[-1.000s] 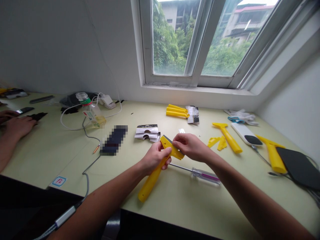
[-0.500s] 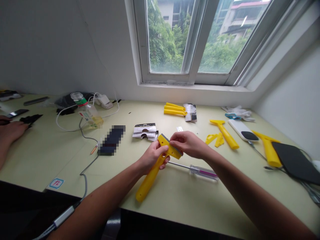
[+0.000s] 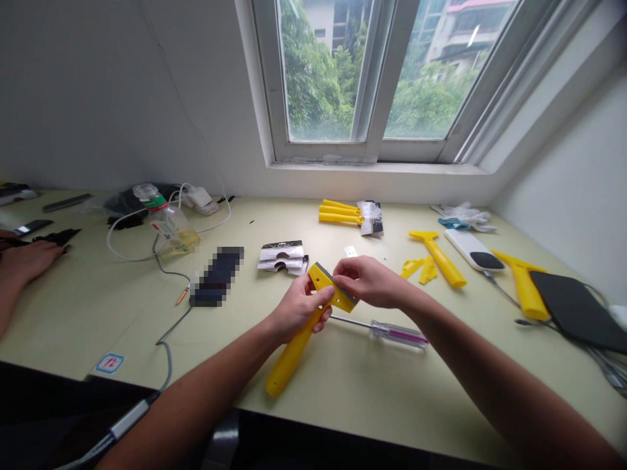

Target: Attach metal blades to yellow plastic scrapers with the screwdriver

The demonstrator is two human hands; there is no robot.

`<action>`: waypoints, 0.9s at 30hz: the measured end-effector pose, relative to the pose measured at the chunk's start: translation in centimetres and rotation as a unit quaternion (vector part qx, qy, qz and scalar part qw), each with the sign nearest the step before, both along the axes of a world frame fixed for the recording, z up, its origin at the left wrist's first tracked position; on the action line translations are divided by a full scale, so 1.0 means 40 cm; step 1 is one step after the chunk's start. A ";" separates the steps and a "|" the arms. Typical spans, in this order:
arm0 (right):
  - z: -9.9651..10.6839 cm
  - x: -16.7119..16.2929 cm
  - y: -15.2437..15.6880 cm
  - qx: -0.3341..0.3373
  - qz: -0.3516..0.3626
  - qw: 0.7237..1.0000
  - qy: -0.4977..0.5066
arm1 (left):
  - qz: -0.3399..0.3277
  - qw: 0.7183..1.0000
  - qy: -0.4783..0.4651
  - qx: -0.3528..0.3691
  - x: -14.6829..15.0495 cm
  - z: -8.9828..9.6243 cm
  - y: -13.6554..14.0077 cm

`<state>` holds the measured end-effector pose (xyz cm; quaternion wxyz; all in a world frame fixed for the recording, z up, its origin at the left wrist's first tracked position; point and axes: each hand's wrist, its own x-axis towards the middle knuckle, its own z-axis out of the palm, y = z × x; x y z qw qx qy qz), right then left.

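Observation:
My left hand (image 3: 302,307) is closed around the neck of a yellow scraper (image 3: 290,362), its thumb across the head. The scraper's handle slants down toward the table's front edge. A dark blade strip (image 3: 324,273) runs along the far edge of the head. There my right hand (image 3: 365,281) pinches with thumb and forefinger at the strip; its fingertips partly cover it. Under the hands lies a screwdriver (image 3: 399,333) with a clear and purple handle. Behind them is a small white plate (image 3: 350,251). Yellow scraper head pieces (image 3: 428,269) lie to the right.
Folded card packaging (image 3: 281,256), bundled yellow scrapers (image 3: 340,212), another scraper (image 3: 443,260), a white power bank (image 3: 473,250) and a black pad (image 3: 578,310) lie around. At left stand a bottle (image 3: 169,222) and a dark phone-like object (image 3: 218,277); another person's hand (image 3: 36,258) rests farther left.
Both hands keep nearly the same hold on the scraper and its blade strip. The whole view has shifted slightly; nothing else has visibly moved.

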<state>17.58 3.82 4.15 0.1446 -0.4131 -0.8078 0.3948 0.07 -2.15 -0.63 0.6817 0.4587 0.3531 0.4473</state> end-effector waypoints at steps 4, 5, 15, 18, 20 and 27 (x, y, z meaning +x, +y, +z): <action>0.009 0.001 -0.009 0.066 0.005 0.997 -0.046 | -0.003 1.000 -0.003 0.006 0.000 0.003 -0.001; 0.012 0.002 -0.010 0.071 0.009 0.996 -0.052 | -0.003 1.000 -0.004 0.006 0.001 0.003 -0.001; 0.034 0.015 -0.004 0.062 0.071 0.994 -0.061 | -0.011 1.000 0.027 0.009 -0.002 0.000 -0.001; 0.035 0.017 -0.002 0.079 0.074 0.992 -0.065 | -0.014 0.999 0.032 0.007 -0.003 0.001 -0.003; 0.036 0.016 -0.003 0.087 0.069 0.992 -0.068 | -0.013 0.999 0.035 0.009 -0.003 0.002 -0.003; 0.026 0.018 -0.002 0.094 0.060 0.992 -0.057 | -0.008 0.999 0.043 0.012 -0.005 0.008 -0.003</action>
